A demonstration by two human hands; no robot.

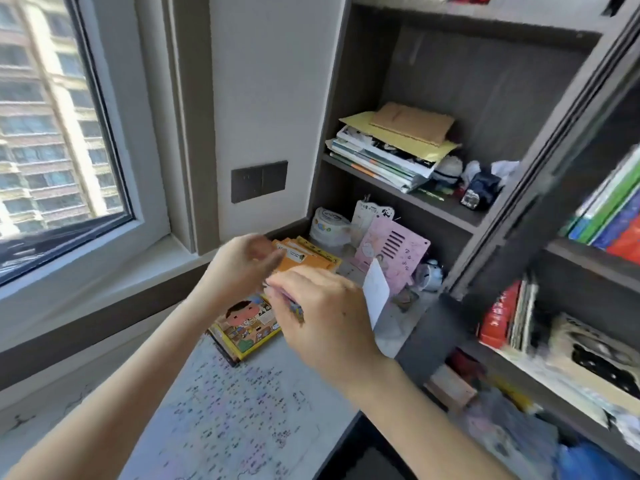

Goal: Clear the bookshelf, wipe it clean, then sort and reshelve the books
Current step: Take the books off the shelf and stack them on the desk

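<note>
Two hands we hold over the books (242,327) on the bench (225,427) beside the bookshelf (446,207): right hand (322,317) fingers clamped on a white card (377,292), left hand (242,268) fingers curled (too blurred to tell any grip).

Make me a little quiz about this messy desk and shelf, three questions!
1. True or false: the yellow envelope lies on top of the stack of books on the shelf.
2. What does the right hand hold? A) a white card B) a cup C) a cloth
3. Fill in: the slotted panel standing behind the hands is coloured ____.
Key: 1 true; 2 A; 3 pink.
</note>
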